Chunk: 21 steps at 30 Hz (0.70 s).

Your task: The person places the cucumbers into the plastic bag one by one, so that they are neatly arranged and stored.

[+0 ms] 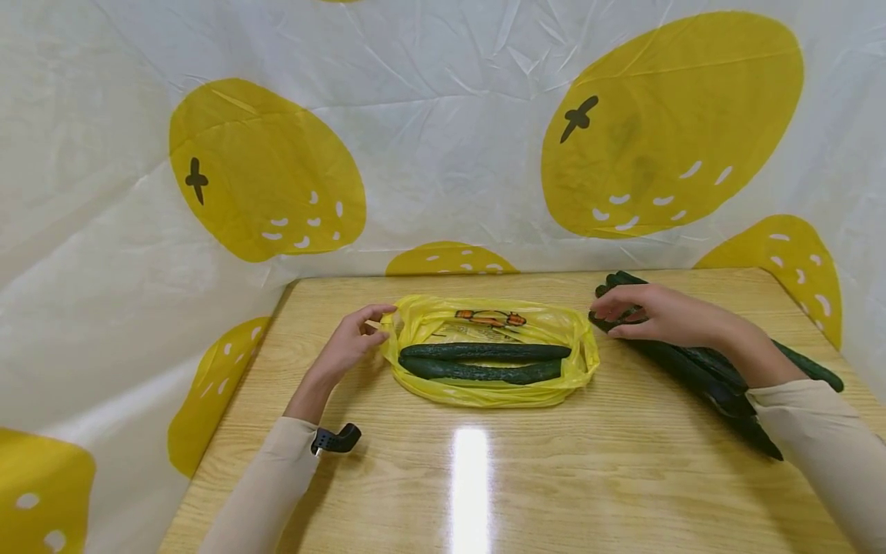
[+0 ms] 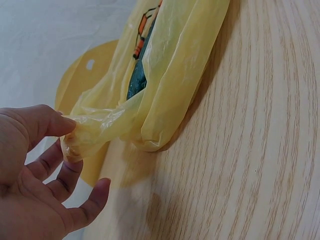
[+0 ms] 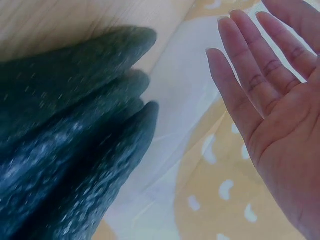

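A yellow plastic bag [image 1: 487,394] lies spread open on the table, with two long dark green cucumbers [image 1: 484,352] side by side in it. My left hand [image 1: 351,338] pinches the bag's left end between thumb and fingertips; the left wrist view shows the gathered plastic [image 2: 87,137] in that grip. Over the far end of a pile of cucumbers [image 1: 681,362] on the right, my right hand [image 1: 657,314] hovers with nothing in it. In the right wrist view, its fingers [image 3: 250,65] are extended, apart from the cucumber tips [image 3: 142,42].
The wooden table [image 1: 388,477] has a bright reflection near its front. A white sheet [image 1: 443,154] with yellow fruit prints hangs behind it and along the left side. A dark strap [image 1: 335,438] sits on my left wrist.
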Each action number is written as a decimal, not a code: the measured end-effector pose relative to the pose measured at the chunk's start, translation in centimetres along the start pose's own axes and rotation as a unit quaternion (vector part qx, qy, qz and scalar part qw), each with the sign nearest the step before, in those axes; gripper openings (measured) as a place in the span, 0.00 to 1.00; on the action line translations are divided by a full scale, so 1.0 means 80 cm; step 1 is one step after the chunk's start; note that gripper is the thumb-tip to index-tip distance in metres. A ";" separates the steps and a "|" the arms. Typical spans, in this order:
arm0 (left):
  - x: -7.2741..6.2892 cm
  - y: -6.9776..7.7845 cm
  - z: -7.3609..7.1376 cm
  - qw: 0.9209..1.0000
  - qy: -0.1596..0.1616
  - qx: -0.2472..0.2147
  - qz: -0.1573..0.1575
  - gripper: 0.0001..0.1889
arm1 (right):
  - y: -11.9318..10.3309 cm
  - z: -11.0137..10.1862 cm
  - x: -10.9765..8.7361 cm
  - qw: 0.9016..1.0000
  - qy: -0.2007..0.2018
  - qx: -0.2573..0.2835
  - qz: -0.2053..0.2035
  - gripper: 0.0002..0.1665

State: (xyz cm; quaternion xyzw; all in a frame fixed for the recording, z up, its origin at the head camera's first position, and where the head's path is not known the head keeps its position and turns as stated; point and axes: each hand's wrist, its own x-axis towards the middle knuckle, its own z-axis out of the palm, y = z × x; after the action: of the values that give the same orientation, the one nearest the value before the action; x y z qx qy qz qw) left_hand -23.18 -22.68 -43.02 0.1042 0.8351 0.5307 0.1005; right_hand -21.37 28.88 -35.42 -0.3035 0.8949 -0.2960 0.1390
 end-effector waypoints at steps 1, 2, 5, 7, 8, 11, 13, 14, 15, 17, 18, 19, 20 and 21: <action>0.001 -0.002 0.000 1.000 0.001 0.000 0.002 0.25 | 0.002 -0.002 -0.003 1.000 0.002 -0.002 0.004 0.23; 0.001 -0.002 0.000 1.000 0.002 0.000 0.003 0.25 | 0.004 -0.003 -0.005 1.000 0.004 -0.007 0.009 0.22; 0.001 -0.004 0.000 1.000 0.002 -0.002 0.006 0.25 | 0.010 -0.008 -0.012 1.000 0.011 -0.017 0.020 0.23; -0.001 0.003 0.001 1.000 0.001 -0.003 0.002 0.25 | 0.014 -0.011 -0.017 0.999 0.015 -0.025 0.028 0.24; -0.002 0.003 0.001 1.000 0.001 -0.004 0.001 0.25 | 0.017 -0.013 -0.020 0.999 0.018 -0.029 0.030 0.24; -0.002 0.003 0.000 1.000 0.002 -0.002 -0.003 0.25 | 0.023 -0.018 -0.028 0.998 0.028 -0.038 0.041 0.25; -0.003 0.002 0.000 1.000 0.003 -0.004 0.000 0.24 | 0.029 -0.021 -0.033 0.997 0.033 -0.047 0.045 0.25; -0.001 -0.003 0.000 1.000 0.005 -0.002 0.000 0.24 | 0.031 -0.022 -0.035 0.997 0.038 -0.052 0.046 0.26; 0.000 -0.003 -0.001 1.000 0.005 -0.001 0.000 0.24 | 0.034 -0.023 -0.038 0.996 0.045 -0.058 0.046 0.26; 0.000 -0.002 0.000 1.000 0.004 -0.002 -0.001 0.24 | 0.039 -0.026 -0.043 0.995 0.055 -0.065 0.048 0.26; 0.000 -0.002 -0.001 1.000 0.004 -0.003 -0.001 0.25 | 0.041 -0.027 -0.046 0.995 0.061 -0.071 0.047 0.26; 0.000 -0.002 -0.001 1.000 0.004 -0.003 -0.001 0.25 | 0.043 -0.028 -0.048 0.994 0.068 -0.075 0.047 0.26; 0.000 -0.002 -0.001 1.000 0.003 -0.004 0.000 0.25 | 0.046 -0.029 -0.051 0.993 0.075 -0.080 0.048 0.26; 0.001 -0.001 -0.001 1.000 0.003 -0.005 0.000 0.25 | 0.048 -0.031 -0.054 0.992 0.080 -0.085 0.049 0.26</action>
State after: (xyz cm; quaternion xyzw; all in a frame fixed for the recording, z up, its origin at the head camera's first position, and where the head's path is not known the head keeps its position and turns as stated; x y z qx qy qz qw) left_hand -23.26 -22.81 -43.08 0.1020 0.8329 0.5351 0.0981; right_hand -20.80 35.11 -35.54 -0.2453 0.9388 -0.2352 0.0556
